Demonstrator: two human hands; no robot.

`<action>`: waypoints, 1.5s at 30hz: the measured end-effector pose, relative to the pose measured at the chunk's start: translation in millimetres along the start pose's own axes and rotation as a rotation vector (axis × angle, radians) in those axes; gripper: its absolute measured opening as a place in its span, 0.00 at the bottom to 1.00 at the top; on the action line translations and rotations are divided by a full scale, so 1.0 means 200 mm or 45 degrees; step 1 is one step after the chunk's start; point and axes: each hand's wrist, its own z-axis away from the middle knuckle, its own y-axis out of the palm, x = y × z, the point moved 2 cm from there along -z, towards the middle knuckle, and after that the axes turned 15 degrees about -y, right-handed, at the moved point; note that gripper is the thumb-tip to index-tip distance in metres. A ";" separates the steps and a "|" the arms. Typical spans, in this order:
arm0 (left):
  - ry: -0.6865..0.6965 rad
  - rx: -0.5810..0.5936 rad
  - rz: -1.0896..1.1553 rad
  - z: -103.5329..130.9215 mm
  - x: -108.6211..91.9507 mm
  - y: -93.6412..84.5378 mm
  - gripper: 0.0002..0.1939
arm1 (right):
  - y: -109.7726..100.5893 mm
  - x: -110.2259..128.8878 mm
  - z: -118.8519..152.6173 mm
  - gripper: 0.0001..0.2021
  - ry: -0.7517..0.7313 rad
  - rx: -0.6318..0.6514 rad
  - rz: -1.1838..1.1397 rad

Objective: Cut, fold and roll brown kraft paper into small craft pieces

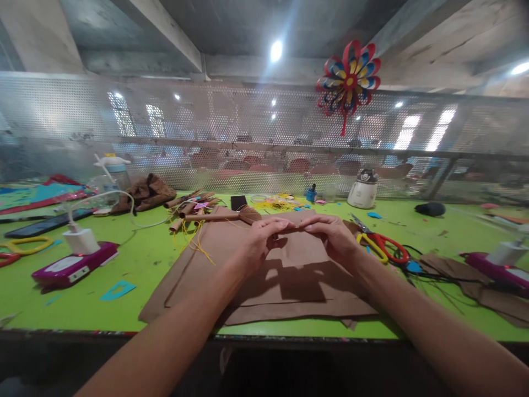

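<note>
My left hand (264, 238) and my right hand (330, 237) are raised over large brown paper sheets (264, 286) at the middle of the table. Between them they pinch a small thin piece of brown paper (294, 228), the left fingers at its left end and the right fingers at its right end. Shadows of both hands fall on the sheets below. Just beyond my left hand lie a pleated brown paper piece (249, 214) and several rolled brown paper tubes (192, 209) with yellow strings.
Red and yellow scissors (386, 245) lie right of the sheets, near brown scraps (467, 281). Purple power strips stand left (76, 267) and right (496, 270). A white bottle (363, 189) stands at the back before a perforated metal screen (248, 121).
</note>
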 end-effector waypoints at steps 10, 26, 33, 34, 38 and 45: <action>-0.122 0.036 -0.333 0.01 0.00 0.00 0.16 | -0.01 -0.02 0.01 0.05 0.003 0.167 0.109; 0.103 -0.130 -0.626 -0.05 0.01 -0.05 0.16 | -0.07 -0.03 -0.02 0.10 0.027 0.352 0.076; 0.185 -0.136 -0.683 -0.04 0.01 -0.03 0.12 | -0.03 -0.05 0.00 0.10 -0.031 0.282 0.301; 0.193 -0.126 -0.683 -0.04 0.01 -0.03 0.12 | -0.03 -0.05 0.00 0.10 -0.043 0.277 0.297; 0.220 -0.064 -0.650 -0.05 0.01 -0.02 0.08 | -0.04 -0.04 -0.01 0.10 -0.092 0.277 0.325; 0.160 -0.095 -0.623 -0.06 0.03 -0.04 0.08 | -0.04 -0.04 -0.02 0.11 -0.129 0.261 0.351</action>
